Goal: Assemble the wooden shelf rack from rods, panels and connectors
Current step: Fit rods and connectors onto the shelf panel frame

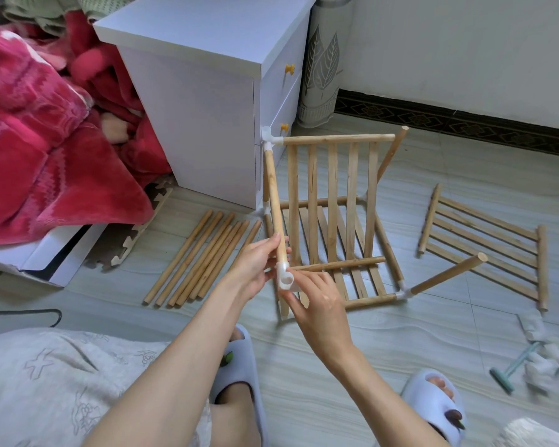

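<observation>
While both hands [288, 279] grip it, white connector [285, 276] sits between.

No readable text, label or number shows anywhere.

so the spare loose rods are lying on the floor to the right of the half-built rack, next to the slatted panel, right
Not quite. The head view shows the loose rods lying on the floor to the left of the half-built rack, in front of the white cabinet. The spare slatted panel lies alone on the right. Both the left hand and right hand are at the rack's near white connector.
</observation>
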